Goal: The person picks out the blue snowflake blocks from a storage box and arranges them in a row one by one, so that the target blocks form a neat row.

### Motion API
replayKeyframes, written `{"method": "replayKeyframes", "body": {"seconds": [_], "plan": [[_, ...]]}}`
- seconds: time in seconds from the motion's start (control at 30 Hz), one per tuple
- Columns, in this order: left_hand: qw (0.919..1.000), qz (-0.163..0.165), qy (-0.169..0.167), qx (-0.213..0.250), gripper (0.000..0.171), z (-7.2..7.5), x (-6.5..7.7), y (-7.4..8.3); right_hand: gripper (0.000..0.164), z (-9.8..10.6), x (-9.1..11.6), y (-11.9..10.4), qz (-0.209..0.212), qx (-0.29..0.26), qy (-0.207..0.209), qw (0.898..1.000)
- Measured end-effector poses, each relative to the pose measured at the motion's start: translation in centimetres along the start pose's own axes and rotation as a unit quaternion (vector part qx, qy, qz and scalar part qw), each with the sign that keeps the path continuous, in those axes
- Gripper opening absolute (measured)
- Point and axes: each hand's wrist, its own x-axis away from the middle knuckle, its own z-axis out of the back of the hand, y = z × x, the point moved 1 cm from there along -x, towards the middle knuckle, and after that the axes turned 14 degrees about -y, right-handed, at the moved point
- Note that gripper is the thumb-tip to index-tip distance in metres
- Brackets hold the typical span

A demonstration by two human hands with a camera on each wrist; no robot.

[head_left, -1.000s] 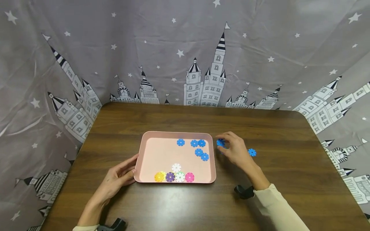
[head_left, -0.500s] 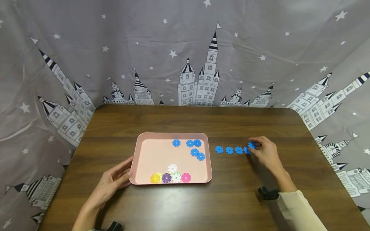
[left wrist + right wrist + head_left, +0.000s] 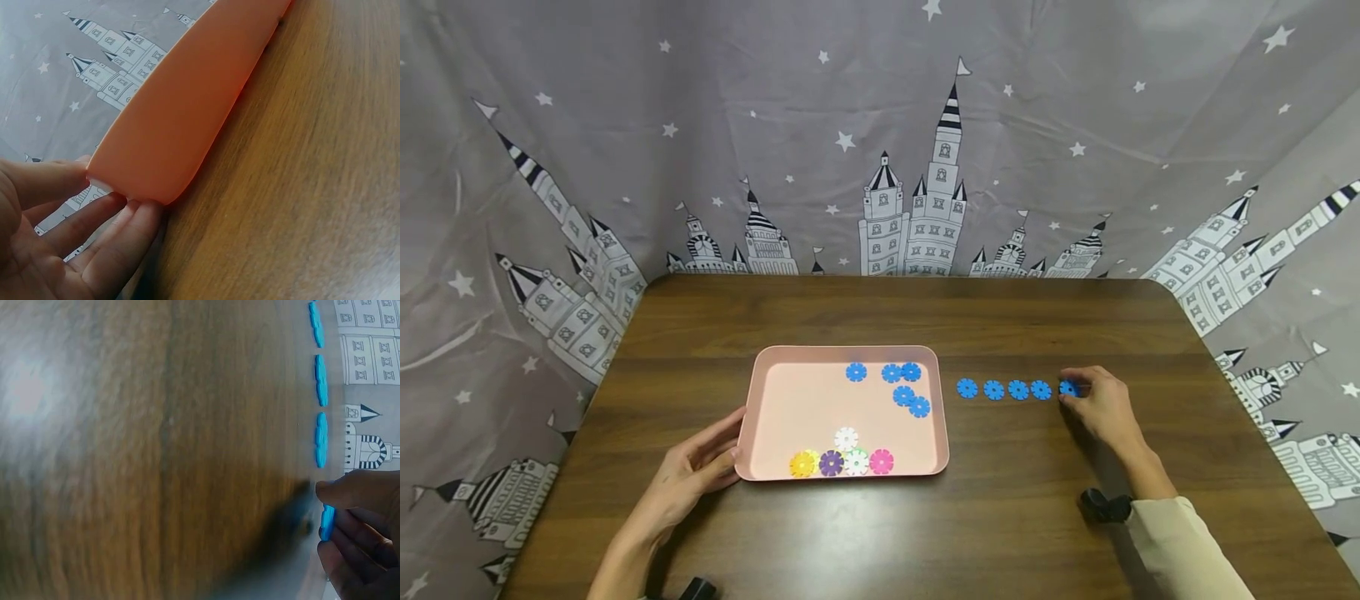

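Observation:
My right hand point(image 3: 1103, 408) pinches a blue notched disc, a snowflake-shaped building piece point(image 3: 1069, 389), at the right end of a row. In the right wrist view the held disc point(image 3: 327, 522) shows between thumb and fingertips, close to the tabletop. Several matching blue discs point(image 3: 1018, 390) lie to its left in a straight, spaced line. My left hand point(image 3: 698, 467) touches the left side of a pink tray point(image 3: 747, 417). Seen from the left wrist, its extended fingers point(image 3: 134, 231) rest against the tray's end corner.
Inside the tray, several blue discs point(image 3: 856, 372) lie towards the back right. Along its front are yellow, purple point(image 3: 831, 463), white and pink point(image 3: 882, 462) discs. The brown wooden table point(image 3: 1000, 517) ends at a grey curtain point(image 3: 737, 100) printed with castles.
My right hand has moved rightward from beside the tray to the row's right end, then lowered the blue disc there. My left hand stays at the tray; the view has shifted slightly.

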Motion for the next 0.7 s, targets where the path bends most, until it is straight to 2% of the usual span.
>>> {"method": "replayKeyframes", "body": {"seconds": [0.33,0.47,0.6,0.7], "plan": [[1.0000,0.006,0.000,0.007,0.057,0.1,0.2,0.1,0.035,-0.4,-0.3,-0.4,-0.007,0.005,-0.019,1.000],[0.9999,0.005,-0.003,0.008,0.057,0.2,0.1,0.1,0.037,-0.3,-0.1,-1.0,-0.004,-0.004,-0.007,1.000],[0.9999,0.005,-0.006,0.012,0.057,0.2,0.0,0.1,0.039,-0.1,-0.3,-2.7,0.003,-0.015,0.016,1.000],[0.9999,0.008,-0.004,0.014,0.057,0.2,0.0,0.0,0.040,0.0,-1.0,-5.0,0.002,-0.038,0.007,0.999]]}}
